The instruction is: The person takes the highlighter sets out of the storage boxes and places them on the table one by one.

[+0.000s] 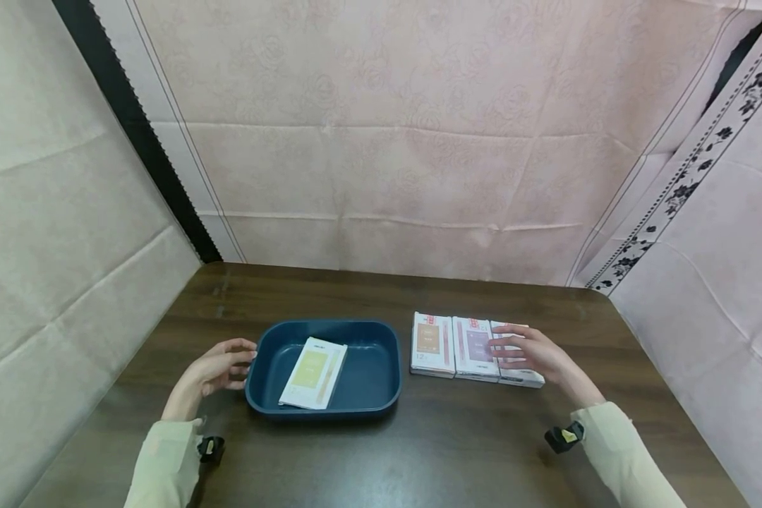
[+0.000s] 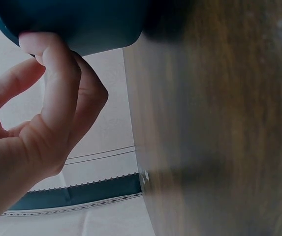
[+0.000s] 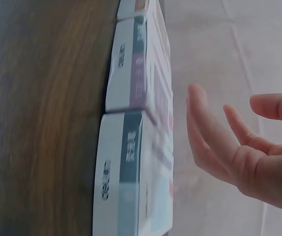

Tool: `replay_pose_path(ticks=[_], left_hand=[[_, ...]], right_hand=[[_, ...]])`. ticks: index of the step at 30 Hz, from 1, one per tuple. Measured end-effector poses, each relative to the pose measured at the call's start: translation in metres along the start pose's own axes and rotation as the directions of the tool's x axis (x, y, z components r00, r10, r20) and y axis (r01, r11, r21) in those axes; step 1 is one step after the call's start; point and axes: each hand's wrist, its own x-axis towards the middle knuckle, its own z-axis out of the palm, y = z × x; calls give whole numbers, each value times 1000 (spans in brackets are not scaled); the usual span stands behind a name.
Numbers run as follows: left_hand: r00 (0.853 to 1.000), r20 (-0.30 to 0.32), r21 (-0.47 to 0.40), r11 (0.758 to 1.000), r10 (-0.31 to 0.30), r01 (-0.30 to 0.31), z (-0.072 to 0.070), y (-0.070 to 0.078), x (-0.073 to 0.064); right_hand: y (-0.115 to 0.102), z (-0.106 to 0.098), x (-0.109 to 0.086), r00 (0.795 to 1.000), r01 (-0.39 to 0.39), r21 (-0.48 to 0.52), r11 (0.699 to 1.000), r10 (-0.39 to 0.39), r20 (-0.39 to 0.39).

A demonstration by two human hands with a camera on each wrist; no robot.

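Observation:
A dark blue rectangular tray (image 1: 370,367) sits on the table with one white packet with a yellow-green panel (image 1: 310,370) lying slanted inside. My left hand (image 1: 224,368) is at the tray's left side, fingertips right at the rim, loosely bent; the left wrist view shows the fingers (image 2: 57,73) against the tray's outer wall (image 2: 99,29). Over the row of boxes hovers my right hand (image 1: 533,351), fingers relaxed and apart, holding nothing. Beneath it lies the rightmost white box (image 3: 153,191) with a light blue panel, partly covered by the fingers in the head view.
Left of that box stand a white box with a purple panel (image 1: 473,346) and one with an orange-brown panel (image 1: 428,342), side by side. The brown wooden table (image 1: 432,451) ends at a hanging pale cloth (image 1: 381,176); cloths also hang on both sides.

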Motion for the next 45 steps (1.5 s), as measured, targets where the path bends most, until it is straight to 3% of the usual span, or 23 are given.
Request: replay_pose_path(ticks=[20, 31, 38, 45], left_hand=[[1000, -14, -1, 1000, -6, 6, 1, 0, 0], [1000, -25, 10, 1000, -14, 15, 2, 1, 1], [1000, -19, -3, 1000, -4, 4, 0, -1, 1], [1000, -27, 6, 1000, -2, 2, 1, -3, 1]], right_hand=[[-15, 34, 13, 989, 59, 62, 996, -66, 130], [-15, 59, 18, 987, 46, 86, 995, -58, 148], [-18, 74, 21, 977, 77, 104, 992, -96, 192], [-20, 89, 23, 982, 70, 134, 989, -92, 165]])
